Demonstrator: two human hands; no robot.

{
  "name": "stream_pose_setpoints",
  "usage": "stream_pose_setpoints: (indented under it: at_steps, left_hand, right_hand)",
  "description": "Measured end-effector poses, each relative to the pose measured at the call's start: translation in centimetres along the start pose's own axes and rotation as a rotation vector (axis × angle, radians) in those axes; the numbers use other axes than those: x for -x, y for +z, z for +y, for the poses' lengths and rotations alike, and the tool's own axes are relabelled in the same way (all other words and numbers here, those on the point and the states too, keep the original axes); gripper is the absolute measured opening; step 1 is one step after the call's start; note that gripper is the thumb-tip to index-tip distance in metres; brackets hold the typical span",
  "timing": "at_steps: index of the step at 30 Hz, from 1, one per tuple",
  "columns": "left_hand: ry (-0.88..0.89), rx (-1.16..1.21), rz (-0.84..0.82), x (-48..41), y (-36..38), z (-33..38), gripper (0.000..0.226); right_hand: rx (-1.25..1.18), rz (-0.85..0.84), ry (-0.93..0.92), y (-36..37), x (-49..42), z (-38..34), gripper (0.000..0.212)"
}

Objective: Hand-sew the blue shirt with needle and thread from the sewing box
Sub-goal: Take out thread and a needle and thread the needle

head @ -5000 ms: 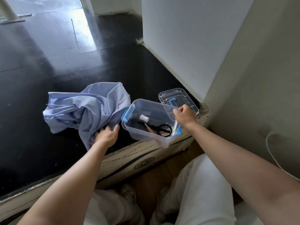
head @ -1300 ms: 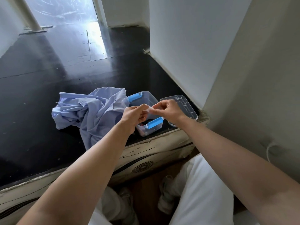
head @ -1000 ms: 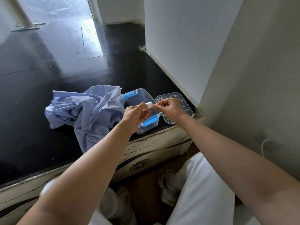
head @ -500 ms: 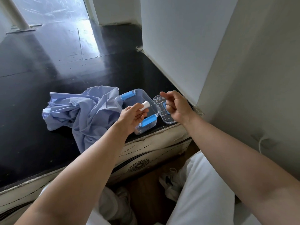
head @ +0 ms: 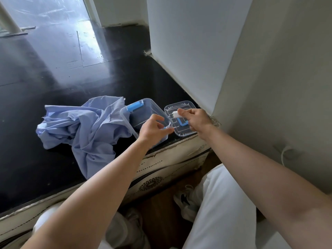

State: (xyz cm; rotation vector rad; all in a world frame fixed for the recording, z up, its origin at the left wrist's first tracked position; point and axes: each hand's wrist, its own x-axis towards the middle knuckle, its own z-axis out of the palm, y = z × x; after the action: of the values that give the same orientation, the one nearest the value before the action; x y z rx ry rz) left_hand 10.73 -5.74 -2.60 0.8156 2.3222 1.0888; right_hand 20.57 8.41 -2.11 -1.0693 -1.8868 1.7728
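White spool (head: pixel 175 115) now pinched in right hand (head: pixel 197 119) | left hand (head: pixel 152 131) curled, grasp unclear | shirt (head: pixel 86 126) crumpled

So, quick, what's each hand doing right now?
Left hand: fingers curled; anything pinched cannot be told.
Right hand: pinching the white thread spool.

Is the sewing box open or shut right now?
Open. Its clear lid is off and lies beside the sewing box on the black surface, leaving the box's top uncovered.
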Motion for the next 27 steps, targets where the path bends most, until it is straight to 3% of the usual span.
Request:
stream_pose_setpoints:
  at_steps: [2, 4, 13, 15, 18, 20, 24, 27]
  left_hand:
    - [0.154, -0.482, 0.061, -0.1, 0.9, -0.8, 0.049]
    - [0.245, -0.653, 0.122, -0.3, 1.4, -1.3, 0.043]
    - [0.206, -0.649, 0.279, -3.4, -0.6, -3.4, 0.038]
    - [0.295, -0.647, 0.312, -3.7, -0.2, -3.6, 0.040]
    - [0.602, -0.646, 0.106, -3.7, 1.9, -3.7, 0.035]
    - [0.703, -0.715, -0.069, -3.9, 3.8, -3.8, 0.032]
    - [0.473, -0.803, -0.255, -5.8, 6.7, -4.1, 0.051]
    - [0.451, -0.890, -0.320, -6.3, 7.2, -4.5, 0.052]
  right_hand:
    - [-0.001, 0.082, 0.043, -0.8, -0.6, 1.0, 0.041]
    - [-0.005, 0.101, 0.091, -1.3, -1.1, 2.2, 0.037]
    - [0.034, 0.059, 0.221, -0.4, -3.5, 5.1, 0.034]
    - [0.051, 0.066, 0.233, 0.0, -3.9, 5.3, 0.033]
    - [0.059, 0.088, 0.261, 0.5, -4.5, 5.7, 0.031]
    - [0.059, 0.110, 0.275, 0.6, -4.8, 6.0, 0.030]
    - [0.071, 0.128, 0.286, 0.3, -5.0, 6.8, 0.029]
    - [0.069, 0.122, 0.303, -0.2, -5.0, 7.3, 0.030]
